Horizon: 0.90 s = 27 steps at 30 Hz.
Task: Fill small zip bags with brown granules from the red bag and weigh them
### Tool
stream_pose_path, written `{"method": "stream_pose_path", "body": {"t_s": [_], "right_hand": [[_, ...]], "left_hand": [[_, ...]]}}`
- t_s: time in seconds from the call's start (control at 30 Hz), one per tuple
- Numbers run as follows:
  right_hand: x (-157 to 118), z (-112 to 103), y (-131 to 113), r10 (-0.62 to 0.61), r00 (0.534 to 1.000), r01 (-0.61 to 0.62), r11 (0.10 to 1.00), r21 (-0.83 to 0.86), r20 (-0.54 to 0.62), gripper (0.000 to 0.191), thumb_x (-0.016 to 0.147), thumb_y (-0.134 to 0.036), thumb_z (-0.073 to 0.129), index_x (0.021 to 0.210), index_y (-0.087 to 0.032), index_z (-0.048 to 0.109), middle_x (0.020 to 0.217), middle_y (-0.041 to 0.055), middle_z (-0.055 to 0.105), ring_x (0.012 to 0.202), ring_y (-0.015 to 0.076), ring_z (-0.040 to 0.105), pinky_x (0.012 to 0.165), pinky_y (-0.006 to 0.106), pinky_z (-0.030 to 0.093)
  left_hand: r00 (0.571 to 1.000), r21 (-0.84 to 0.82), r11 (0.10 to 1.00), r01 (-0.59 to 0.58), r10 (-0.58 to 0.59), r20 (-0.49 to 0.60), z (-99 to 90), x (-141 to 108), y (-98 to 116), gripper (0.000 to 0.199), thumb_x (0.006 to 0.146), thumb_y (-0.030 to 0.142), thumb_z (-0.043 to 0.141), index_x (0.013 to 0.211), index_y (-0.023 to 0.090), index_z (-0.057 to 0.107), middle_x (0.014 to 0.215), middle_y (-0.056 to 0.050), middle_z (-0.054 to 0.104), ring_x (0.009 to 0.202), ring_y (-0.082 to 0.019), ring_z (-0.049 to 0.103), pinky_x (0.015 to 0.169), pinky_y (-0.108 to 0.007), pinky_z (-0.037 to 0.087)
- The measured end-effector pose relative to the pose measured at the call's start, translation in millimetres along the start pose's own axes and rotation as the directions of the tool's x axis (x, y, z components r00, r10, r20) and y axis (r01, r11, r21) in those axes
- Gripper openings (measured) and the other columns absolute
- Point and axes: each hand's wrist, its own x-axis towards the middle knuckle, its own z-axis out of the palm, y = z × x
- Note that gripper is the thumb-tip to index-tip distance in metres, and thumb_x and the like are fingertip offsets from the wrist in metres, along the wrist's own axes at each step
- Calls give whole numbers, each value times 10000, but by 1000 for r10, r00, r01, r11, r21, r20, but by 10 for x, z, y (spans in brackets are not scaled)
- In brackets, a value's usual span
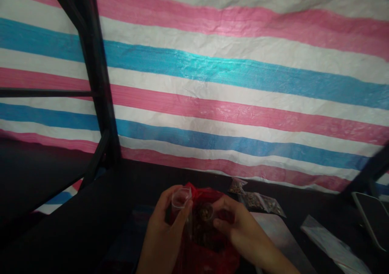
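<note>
two hands (166, 224) over an open red bag (209, 260), a small cup (206, 212) in the right hand (238, 221).
the right fingers pinch the cup, small bits inside, at the bag's mouth; the left hand curls round a clear cup (179, 200) just beside the bag's edge. on the black table (142, 173), small packets (255, 201), a grey flat thing (281, 235), a clear bag (332, 243) and a phone (372, 215) lie to the right; behind hangs a striped sheet (227, 71) by a black frame (97, 75).
</note>
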Motion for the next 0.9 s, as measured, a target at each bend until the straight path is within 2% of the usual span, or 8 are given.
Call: {"method": "stream_pose_path", "body": {"t_s": [0.17,0.3,0.37,0.47,0.63,0.7,0.8,0.9], "right_hand": [[-99,-263,-329,-112,993,113,993,21,-45,126,888,-156,622,973,-230,678,1000,35,779,931,228,730,804,339,563],[-127,-251,-557,-259,959,196,901,-388,-116,275,855,-31,627,971,-265,715,1004,10,772,985,246,686,891,399,482],[-133,-199,-625,-341,938,245,777,-580,-62,333,848,18,632,971,-276,729,1032,-4,778,1029,251,661,936,430,416],[-140,-148,-682,-377,925,297,664,-686,36,284,917,-15,627,995,-267,732,1081,-2,789,1037,253,650,925,435,374],[-103,-199,-670,-446,894,304,657,-690,-31,360,919,-2,600,1100,-285,727,1202,-9,781,1096,245,653,936,408,363],[-58,-208,-603,-384,920,215,656,-724,-74,370,894,1,596,1111,-268,729,1180,22,781,1118,265,649,967,421,361],[21,-127,-432,-139,990,89,614,-784,4,347,826,5,600,1057,-209,746,1133,86,789,1157,309,644,1025,448,354],[82,51,-252,11,998,43,620,-783,63,350,736,5,627,1009,-179,745,1162,121,790,1182,316,650,1036,424,364]], "left_hand": [[957,396,872,-288,281,77,-42,-61,-73,354,858,483,701,1153,305,781,1264,-88,747,1237,-371,617,1096,-590,464],[924,485,786,-382,305,232,-33,-76,-214,363,880,392,675,1220,315,774,1303,-90,749,1270,-386,597,1089,-601,463],[913,468,787,-401,303,273,-19,-75,-249,417,871,355,668,1276,297,749,1344,-99,739,1299,-390,589,1102,-602,455],[919,425,822,-379,281,276,0,-80,-233,447,859,317,657,1300,287,723,1355,-100,731,1297,-380,600,1106,-590,451],[954,323,909,-264,197,228,-26,-102,-131,413,848,372,669,1249,289,728,1310,-88,744,1251,-364,639,1079,-553,483],[976,277,943,-185,142,168,-65,-96,-100,461,841,434,683,1274,277,713,1333,-99,730,1253,-363,646,1074,-541,499],[996,259,964,-63,43,80,-137,-73,-75,536,885,544,636,1334,254,661,1317,-119,730,1192,-351,692,1040,-521,528],[995,312,950,15,-46,92,-178,-54,-85,518,918,574,580,1311,244,648,1183,-114,774,1104,-361,731,997,-537,535]]}}
